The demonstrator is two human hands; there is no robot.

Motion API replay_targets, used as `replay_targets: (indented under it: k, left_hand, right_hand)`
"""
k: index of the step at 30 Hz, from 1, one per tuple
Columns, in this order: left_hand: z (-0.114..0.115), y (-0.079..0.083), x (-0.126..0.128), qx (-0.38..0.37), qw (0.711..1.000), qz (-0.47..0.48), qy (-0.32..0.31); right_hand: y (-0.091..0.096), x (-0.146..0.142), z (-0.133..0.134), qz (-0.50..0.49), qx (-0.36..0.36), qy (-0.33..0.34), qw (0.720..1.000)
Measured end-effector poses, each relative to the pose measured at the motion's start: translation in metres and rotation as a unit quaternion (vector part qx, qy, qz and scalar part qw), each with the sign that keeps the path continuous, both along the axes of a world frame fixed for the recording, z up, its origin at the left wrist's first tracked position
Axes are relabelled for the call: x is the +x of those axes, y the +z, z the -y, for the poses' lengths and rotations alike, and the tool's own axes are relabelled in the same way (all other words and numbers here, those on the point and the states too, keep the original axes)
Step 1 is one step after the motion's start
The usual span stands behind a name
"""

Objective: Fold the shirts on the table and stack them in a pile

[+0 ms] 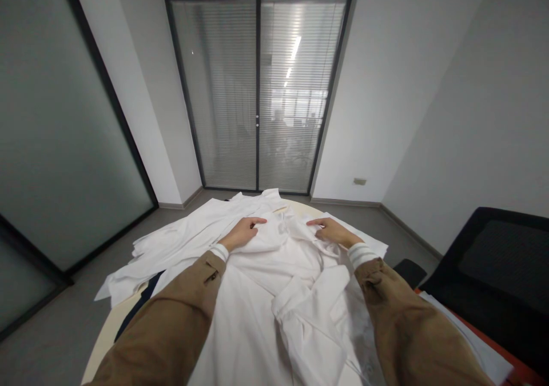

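A rumpled white shirt [257, 294] is spread over the table in front of me, its upper part away from me and one sleeve [317, 306] folded across its front. My left hand [242, 233] is closed on the cloth at the upper left, forefinger stretched toward the middle. Opposite it, my right hand [337, 231] pinches the cloth at the upper right, its forefinger pointing inward. The fingertips of both hands are partly lost against the fabric. More white garments [189, 231] lie in a loose layer to the left, beside and partly beneath the shirt.
The pale tabletop [105, 331] has a rounded edge, with a dark blue strip [139, 306] at its left. A black mesh chair [501, 260] stands at the right, near white sheets [467, 334]. Beyond the table are glass doors with blinds [257, 94].
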State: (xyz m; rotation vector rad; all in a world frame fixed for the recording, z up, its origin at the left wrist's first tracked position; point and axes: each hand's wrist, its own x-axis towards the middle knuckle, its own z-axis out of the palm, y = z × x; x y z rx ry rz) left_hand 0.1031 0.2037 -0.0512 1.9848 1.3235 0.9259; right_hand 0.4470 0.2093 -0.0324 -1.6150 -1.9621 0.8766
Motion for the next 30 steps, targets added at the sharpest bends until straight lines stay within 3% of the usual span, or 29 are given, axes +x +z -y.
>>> replay_targets:
  k: [4,7,11,14,17,22,24,27,30]
  left_hand:
    - [-0.017,0.007,-0.009,0.063,0.994,0.022,0.086]
    - [-0.028,0.008,-0.021,0.121,0.986,0.009,0.118]
    - [-0.026,0.002,-0.034,0.155,0.97,-0.067,0.175]
    - [-0.013,0.002,-0.04,0.098,0.959,-0.122,0.237]
    - [0.001,0.007,-0.045,0.051,0.952,-0.17,0.251]
    - [0.009,0.008,-0.053,0.011,0.956,-0.194,0.221]
    - [0.009,0.005,-0.057,0.015,0.952,-0.186,0.241]
    - [0.011,0.001,-0.062,0.027,0.941,-0.16,0.298]
    - [0.017,-0.001,-0.066,0.035,0.934,-0.137,0.329]
  right_hand:
    - [0.01,0.001,-0.009,0.017,0.146,-0.076,0.986]
    - [0.011,-0.005,-0.012,0.095,0.24,-0.093,0.962]
    - [0.008,-0.012,-0.006,0.199,0.162,-0.152,0.955]
    - [0.008,-0.01,0.001,0.201,0.086,-0.225,0.95]
    - [0.012,0.002,0.003,0.17,0.018,-0.286,0.943]
    - [0.019,0.028,0.005,0.109,-0.096,-0.236,0.961]
    - [0.02,0.035,0.008,0.083,-0.076,-0.242,0.964]
    - [0.023,0.038,0.015,0.049,0.01,-0.296,0.954]
    - [0.025,0.031,0.023,-0.124,0.069,-0.312,0.939]
